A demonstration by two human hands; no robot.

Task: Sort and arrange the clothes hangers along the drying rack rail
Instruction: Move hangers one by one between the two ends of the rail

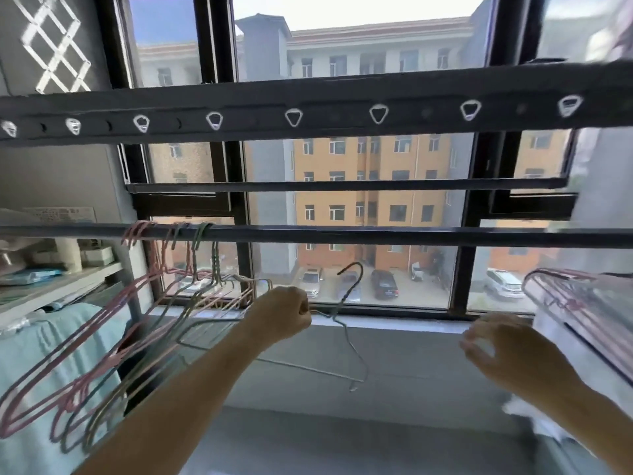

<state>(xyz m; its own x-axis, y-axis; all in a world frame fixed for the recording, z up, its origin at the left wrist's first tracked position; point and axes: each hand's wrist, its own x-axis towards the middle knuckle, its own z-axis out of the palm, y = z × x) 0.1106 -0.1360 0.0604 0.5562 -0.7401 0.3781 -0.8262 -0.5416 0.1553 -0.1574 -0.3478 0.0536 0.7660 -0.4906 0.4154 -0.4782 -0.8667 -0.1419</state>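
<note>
A dark round rail (342,234) runs across the window at mid height. Several pink and pale green hangers (144,323) hang bunched on its left end and swing towards me. My left hand (282,311) grips a thin grey-blue hanger (346,303) by its shoulder, below the rail, with its hook pointing up and free of the rail. My right hand (503,347) hovers to the right with curled fingers and holds nothing. More pink hangers (561,296) show at the right edge; what they hang from is hidden.
A wider dark bar with several triangular hanging holes (294,114) crosses above the rail. A thinner bar (342,186) lies between them. Behind stands the window, with a grey sill (376,354) below. Shelves (51,269) and light blue cloth (41,337) fill the left.
</note>
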